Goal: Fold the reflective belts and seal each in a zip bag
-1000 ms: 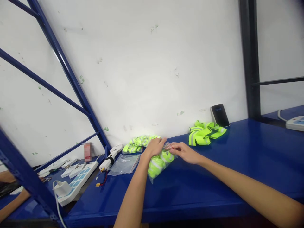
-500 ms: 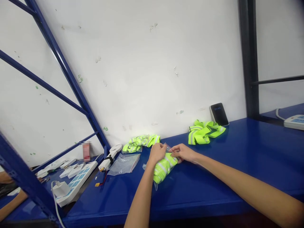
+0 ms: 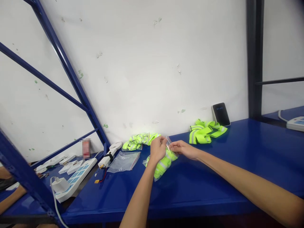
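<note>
A clear zip bag (image 3: 161, 166) stuffed with a neon yellow reflective strap lies on the blue shelf (image 3: 213, 183). My left hand (image 3: 157, 149) pinches the bag's mouth from the left. My right hand (image 3: 181, 148) pinches the same top edge from the right. Both hands are closed on the bag's opening, a little above the shelf.
An empty clear bag (image 3: 123, 161) lies to the left. Loose yellow straps sit by the wall in a left pile (image 3: 139, 141) and a right pile (image 3: 205, 132). A dark phone-like device (image 3: 220, 114) leans on the wall. A white fan (image 3: 111, 152) and a power strip (image 3: 76, 180) lie at the left.
Both hands have lifted the bag's mouth slightly and drawn closer together along its top edge. The view has shifted a little.
</note>
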`<state>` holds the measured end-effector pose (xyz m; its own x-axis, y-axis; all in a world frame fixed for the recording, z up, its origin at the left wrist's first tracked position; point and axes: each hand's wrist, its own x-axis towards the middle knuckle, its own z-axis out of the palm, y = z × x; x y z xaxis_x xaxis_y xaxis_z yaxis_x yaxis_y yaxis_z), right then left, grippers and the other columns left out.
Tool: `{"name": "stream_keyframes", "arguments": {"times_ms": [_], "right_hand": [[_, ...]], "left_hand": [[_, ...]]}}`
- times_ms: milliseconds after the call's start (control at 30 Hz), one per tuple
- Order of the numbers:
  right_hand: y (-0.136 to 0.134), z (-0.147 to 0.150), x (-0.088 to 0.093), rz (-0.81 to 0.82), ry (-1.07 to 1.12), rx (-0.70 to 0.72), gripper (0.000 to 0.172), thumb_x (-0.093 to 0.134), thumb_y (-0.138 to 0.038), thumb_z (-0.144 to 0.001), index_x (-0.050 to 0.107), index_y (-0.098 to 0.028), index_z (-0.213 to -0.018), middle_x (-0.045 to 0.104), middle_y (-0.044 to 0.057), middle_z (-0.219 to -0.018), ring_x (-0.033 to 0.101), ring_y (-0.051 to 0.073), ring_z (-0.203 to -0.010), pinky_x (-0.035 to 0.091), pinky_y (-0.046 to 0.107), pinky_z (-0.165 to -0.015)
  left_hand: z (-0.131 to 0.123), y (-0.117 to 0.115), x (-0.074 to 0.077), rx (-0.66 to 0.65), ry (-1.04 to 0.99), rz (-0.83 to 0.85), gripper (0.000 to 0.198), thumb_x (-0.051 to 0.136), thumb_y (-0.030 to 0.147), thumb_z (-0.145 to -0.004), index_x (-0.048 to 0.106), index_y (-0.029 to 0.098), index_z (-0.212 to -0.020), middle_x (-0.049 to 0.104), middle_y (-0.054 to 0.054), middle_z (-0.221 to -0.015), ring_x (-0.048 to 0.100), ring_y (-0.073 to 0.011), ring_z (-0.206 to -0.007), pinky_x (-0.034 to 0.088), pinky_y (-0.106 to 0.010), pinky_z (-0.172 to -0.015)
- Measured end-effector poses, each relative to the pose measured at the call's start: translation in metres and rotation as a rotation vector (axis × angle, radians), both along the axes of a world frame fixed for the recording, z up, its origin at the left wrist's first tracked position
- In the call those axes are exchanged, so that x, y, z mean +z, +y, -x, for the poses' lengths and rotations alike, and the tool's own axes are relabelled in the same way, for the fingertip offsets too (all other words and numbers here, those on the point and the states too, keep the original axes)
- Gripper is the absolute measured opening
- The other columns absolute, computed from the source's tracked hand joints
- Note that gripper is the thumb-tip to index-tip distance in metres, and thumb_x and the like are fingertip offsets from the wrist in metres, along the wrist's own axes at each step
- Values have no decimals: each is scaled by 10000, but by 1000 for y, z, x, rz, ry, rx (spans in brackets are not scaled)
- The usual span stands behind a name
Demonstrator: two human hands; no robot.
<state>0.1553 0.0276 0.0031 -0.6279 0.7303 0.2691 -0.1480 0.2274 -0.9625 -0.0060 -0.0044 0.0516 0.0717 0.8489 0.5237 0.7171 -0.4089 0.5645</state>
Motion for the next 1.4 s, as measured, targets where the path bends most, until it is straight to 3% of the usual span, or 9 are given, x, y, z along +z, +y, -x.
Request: {"name": "stream_keyframes", "arguments": {"times_ms": [100,233,367,467,600,700,833,900,1400], "right_hand": [[5,5,-1,-46,48,-179,347,701,-439,-700,664,-132,-856,567,-17,-624,444,97,-542,340,235,-528],[11,13,-8,-146,159,-592,381,737,-435,-641,652,-134,-859,672,69,-811,578,173,-685,439,280,-605],[17,11,-8,-170,82,-797,467,772,-399,-594,663,-144,-970,663,57,-848,558,148,-604,428,268,-538],[17,0,2,-154,-76,-743,418,767,-403,-601,722,-137,-921,668,52,-762,554,165,-600,432,293,-562],[12,-16,13,-485,-292,-746,252,703,-451,-704,758,-206,-731,702,60,-773,566,246,-791,414,392,-780],[10,-22,15,-610,-289,-697,262,653,-460,-762,753,-219,-747,706,53,-811,554,248,-828,396,387,-807],[11,-22,12,-475,-177,-485,295,623,-438,-789,740,-169,-820,698,44,-764,560,186,-682,419,302,-650],[11,-21,12,-404,-133,-449,294,640,-427,-773,732,-154,-829,689,36,-735,549,167,-642,412,280,-607],[5,-17,14,-327,-102,-477,282,702,-418,-691,699,-142,-746,636,23,-655,512,145,-608,409,265,-577]], "left_hand": [[-4,1,1,8,-64,-76,263,437,322,-886,634,179,-787,679,-20,-755,607,-148,-713,417,-254,-686],[-3,8,-7,-37,-118,-143,286,399,346,-925,617,178,-848,668,-14,-769,609,-138,-728,427,-249,-713],[-3,9,-12,-58,-92,-170,287,384,356,-939,611,187,-891,675,-19,-811,614,-140,-750,431,-245,-710],[-7,6,-12,-51,-50,-189,282,385,347,-938,616,190,-894,683,-25,-840,616,-147,-776,430,-249,-714],[-14,0,-11,-19,-7,-226,230,421,315,-915,613,194,-879,675,-20,-835,608,-152,-785,429,-263,-744],[-16,-2,-9,-6,3,-247,188,464,311,-893,610,195,-865,667,-15,-814,605,-155,-781,431,-270,-761],[-12,-1,-8,9,-43,-295,228,459,335,-908,626,184,-876,680,-40,-873,614,-167,-831,437,-283,-804],[-10,-1,-8,-8,-73,-289,246,457,345,-914,638,179,-910,688,-52,-905,619,-172,-847,444,-286,-806],[-11,-7,-11,-85,-86,-283,268,396,352,-949,593,193,-861,665,-29,-841,609,-153,-793,435,-262,-771]]}}
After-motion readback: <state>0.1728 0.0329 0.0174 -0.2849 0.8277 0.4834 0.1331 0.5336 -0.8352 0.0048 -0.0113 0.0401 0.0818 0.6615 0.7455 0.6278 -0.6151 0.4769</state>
